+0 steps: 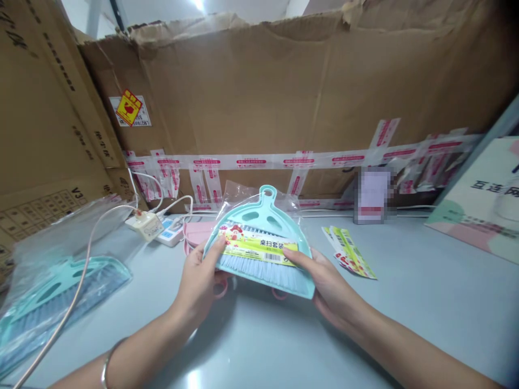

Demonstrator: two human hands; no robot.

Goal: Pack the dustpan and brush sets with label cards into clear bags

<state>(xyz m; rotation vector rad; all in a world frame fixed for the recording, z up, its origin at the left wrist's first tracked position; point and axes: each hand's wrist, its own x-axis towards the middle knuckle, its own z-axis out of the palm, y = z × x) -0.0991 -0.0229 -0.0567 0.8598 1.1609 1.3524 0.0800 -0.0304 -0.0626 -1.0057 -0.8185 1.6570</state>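
Note:
Between my two hands I hold a light blue dustpan and brush set tilted above the table, a clear plastic bag around it. A yellow and white printed label lies across its front, over the brush bristles. My left hand grips the left edge, thumb on the label's left end. My right hand grips the right edge, with a finger on the label's right end. Behind the set, partly hidden, is a pink plastic object; pink loops show below it.
Another bagged blue dustpan set lies at left, a cable crossing it. A charger and power strip sit behind. Loose labels lie at right, near a blurred upright box and a printed board. Taped cardboard walls the back.

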